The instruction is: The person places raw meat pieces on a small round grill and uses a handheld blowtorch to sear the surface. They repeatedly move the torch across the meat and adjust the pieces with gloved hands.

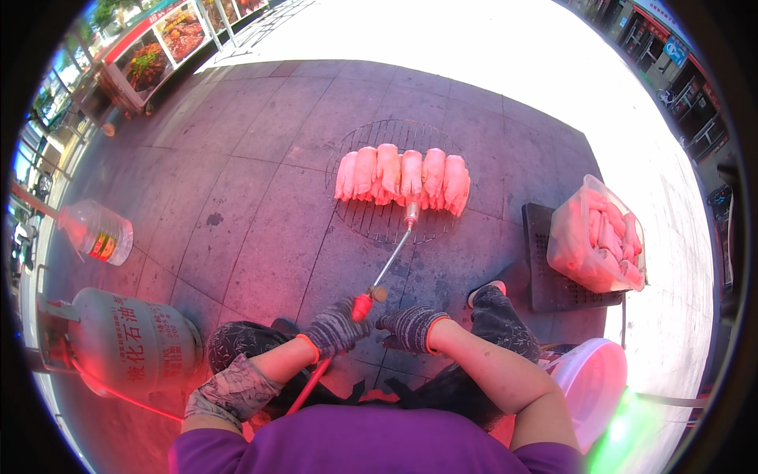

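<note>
My left hand [337, 330], in a grey striped knit glove, is closed around the red handle [362, 308] of a gas torch. The torch's metal tube [392, 258] slopes away from me, and its nozzle [412, 214] points at several pale pig's trotters [411, 172]. These lie side by side on a round wire rack [385, 228] on the paving. Any flame is not discernible in the glare. Beside the torch handle and its brass-coloured valve knob [379, 293], my right hand [413, 329], gloved alike, has thumb and fingers apart, with nothing visible in it.
On my right, a translucent plastic tub [565, 252] of more trotters sits on a black mat [539, 278], with a white bucket [598, 385] nearer me. To my left stand a gas cylinder [136, 343] and a plastic bottle [100, 232]. A red hose [311, 385] runs beneath my left arm.
</note>
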`<state>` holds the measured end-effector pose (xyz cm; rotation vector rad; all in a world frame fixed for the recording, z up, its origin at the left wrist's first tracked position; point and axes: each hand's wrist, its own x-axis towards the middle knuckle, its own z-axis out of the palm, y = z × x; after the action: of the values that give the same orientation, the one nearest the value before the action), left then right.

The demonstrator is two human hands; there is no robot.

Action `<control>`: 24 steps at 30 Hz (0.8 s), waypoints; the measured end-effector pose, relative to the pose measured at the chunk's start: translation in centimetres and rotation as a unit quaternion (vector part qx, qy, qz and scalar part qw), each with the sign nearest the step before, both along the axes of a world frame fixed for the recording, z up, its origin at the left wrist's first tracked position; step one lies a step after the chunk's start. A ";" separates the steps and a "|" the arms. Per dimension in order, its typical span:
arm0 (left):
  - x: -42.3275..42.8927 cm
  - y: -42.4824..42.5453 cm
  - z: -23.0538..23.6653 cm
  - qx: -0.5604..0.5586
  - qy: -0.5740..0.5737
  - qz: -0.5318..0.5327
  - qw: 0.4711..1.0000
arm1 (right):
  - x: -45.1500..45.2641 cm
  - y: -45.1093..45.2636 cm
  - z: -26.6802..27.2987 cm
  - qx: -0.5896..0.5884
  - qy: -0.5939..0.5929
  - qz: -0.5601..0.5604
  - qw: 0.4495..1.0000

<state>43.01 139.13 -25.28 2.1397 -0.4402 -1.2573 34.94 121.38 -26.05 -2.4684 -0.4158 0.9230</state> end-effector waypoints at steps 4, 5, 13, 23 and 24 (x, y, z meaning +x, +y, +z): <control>-0.3 0.3 -0.8 -0.031 -0.080 -0.022 0.996 | 0.0 -0.1 -0.5 0.005 -0.004 -0.003 1.000; -0.4 0.2 -0.6 -0.025 -0.077 -0.022 0.996 | -0.1 -0.2 -0.4 0.003 -0.003 -0.004 1.000; -0.3 0.0 -0.2 -0.008 -0.091 -0.039 0.995 | -0.1 -0.1 -0.3 0.001 -0.002 -0.004 1.000; 0.0 -0.2 -0.3 -0.029 -0.067 -0.029 0.997 | -0.2 -0.1 -0.6 0.003 -0.011 0.002 1.000; 0.1 -0.2 -0.2 -0.034 -0.057 -0.028 0.997 | -0.2 -0.1 -0.6 0.002 -0.012 0.002 1.000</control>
<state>43.07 138.92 -25.45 2.1616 -0.5869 -1.1367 34.75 121.32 -26.61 -2.4780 -0.4317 0.8934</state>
